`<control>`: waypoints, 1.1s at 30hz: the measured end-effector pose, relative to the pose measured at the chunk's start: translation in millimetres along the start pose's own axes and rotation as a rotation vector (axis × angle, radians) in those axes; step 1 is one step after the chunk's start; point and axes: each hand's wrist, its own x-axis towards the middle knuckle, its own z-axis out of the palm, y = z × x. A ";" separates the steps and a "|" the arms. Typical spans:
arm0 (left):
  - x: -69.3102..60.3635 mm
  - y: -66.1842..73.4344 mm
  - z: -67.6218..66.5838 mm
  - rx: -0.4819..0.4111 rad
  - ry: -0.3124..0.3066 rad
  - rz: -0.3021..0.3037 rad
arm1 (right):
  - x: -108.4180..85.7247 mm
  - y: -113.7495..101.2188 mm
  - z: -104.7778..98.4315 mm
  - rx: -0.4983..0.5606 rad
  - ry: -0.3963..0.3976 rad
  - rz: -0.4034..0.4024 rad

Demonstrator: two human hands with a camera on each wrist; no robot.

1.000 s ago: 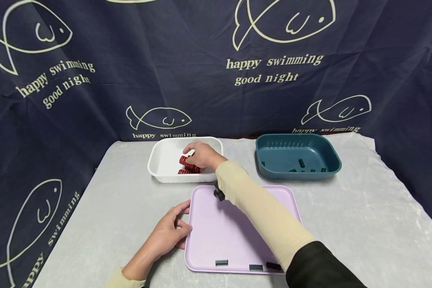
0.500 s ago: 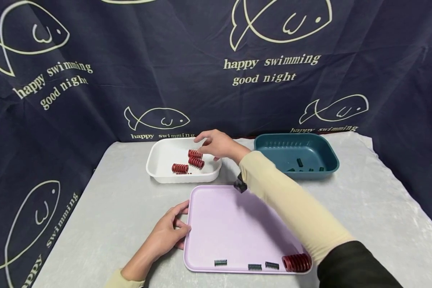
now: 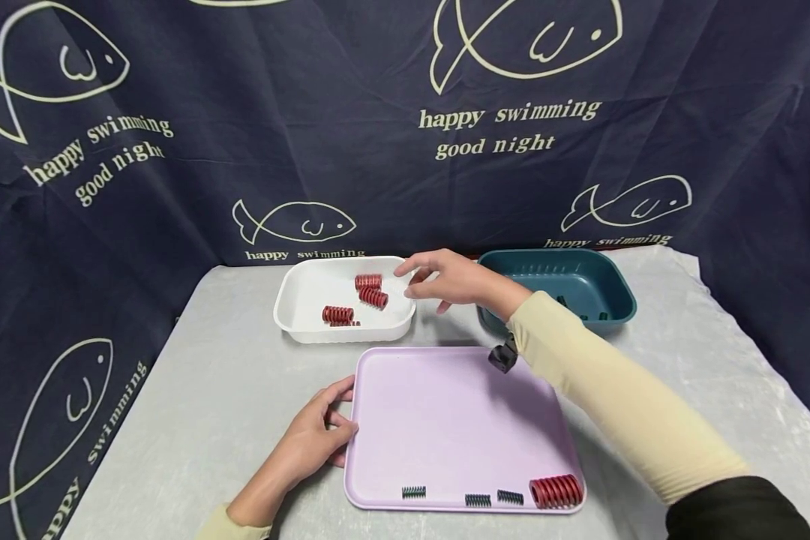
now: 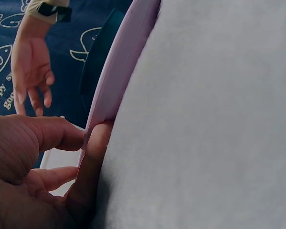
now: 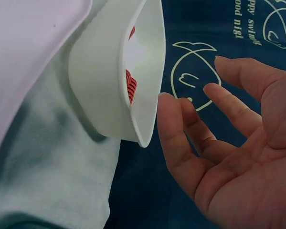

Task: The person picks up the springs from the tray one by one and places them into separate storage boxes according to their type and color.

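Observation:
My left hand (image 3: pixel 310 437) holds the left rim of a lilac tray (image 3: pixel 445 420); in the left wrist view a finger lies against the rim's underside. Relaxed and holding nothing, my right hand (image 3: pixel 448 279) hovers by the right rim of a white bin (image 3: pixel 297 328). Several red coil springs lie in that bin, among them an upper spring (image 3: pixel 368 282), one touching it (image 3: pixel 374 298) and a left spring (image 3: pixel 338 314). A larger-looking red spring (image 3: pixel 556 492) sits in the tray's near right corner, beside small dark green springs (image 3: pixel 478 500) along the near edge.
A teal bin (image 3: pixel 624 289) stands at the back right, partly behind my right forearm, with small dark springs (image 3: pixel 604 316) inside. Grey cloth (image 3: pixel 196 420) covers the table. A dark blue fish-print curtain (image 3: pixel 391 180) hangs behind and at the sides.
My right hand has moved right, out of the white bin to its right rim, uncovering the red springs there. The tray's near right corner has come into view. The left hand stays put.

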 end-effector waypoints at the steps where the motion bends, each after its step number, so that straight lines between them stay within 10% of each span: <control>1: 0.1 0.1 0.0 0.000 0.000 0.001 | -4.0 1.7 -0.9 -0.003 -0.005 -0.003; 33: -0.1 0.2 1.4 0.009 0.014 -0.010 | -135.8 61.4 3.1 0.080 -0.119 -0.059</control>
